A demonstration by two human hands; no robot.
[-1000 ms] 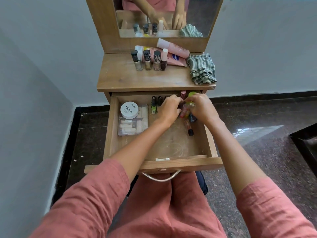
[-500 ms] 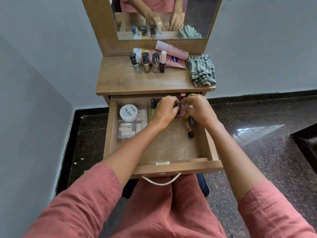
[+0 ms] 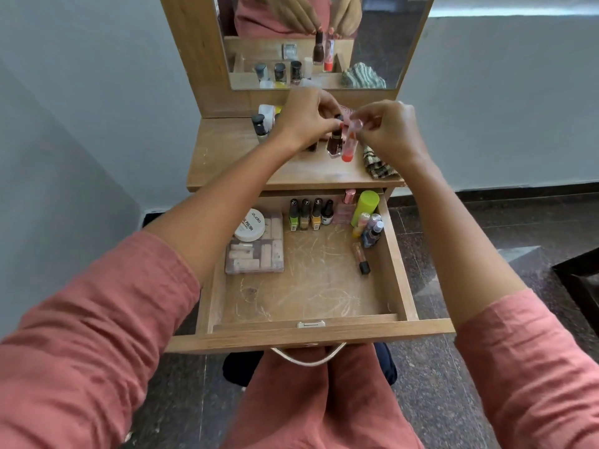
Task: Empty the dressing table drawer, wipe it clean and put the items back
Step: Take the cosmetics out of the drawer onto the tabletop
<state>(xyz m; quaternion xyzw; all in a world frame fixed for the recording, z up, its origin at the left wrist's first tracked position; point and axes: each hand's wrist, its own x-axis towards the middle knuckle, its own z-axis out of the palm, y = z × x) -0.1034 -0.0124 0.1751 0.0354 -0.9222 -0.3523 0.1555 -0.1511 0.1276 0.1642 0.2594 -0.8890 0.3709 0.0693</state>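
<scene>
Head view: over the counter (image 3: pixel 227 157), near its back edge, the left hand (image 3: pixel 304 119) pinches a dark bottle (image 3: pixel 335 144) by its cap, and the right hand (image 3: pixel 387 128) pinches a red bottle (image 3: pixel 348 152) the same way. The drawer (image 3: pixel 311 332) hangs open below the front edge, bottles (image 3: pixel 306 213) lined along its back wall, a palette (image 3: pixel 256 254) at its left.

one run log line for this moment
stage: emptying drawer | left hand: dark bottle | right hand: pink-red bottle | both over tabletop
</scene>
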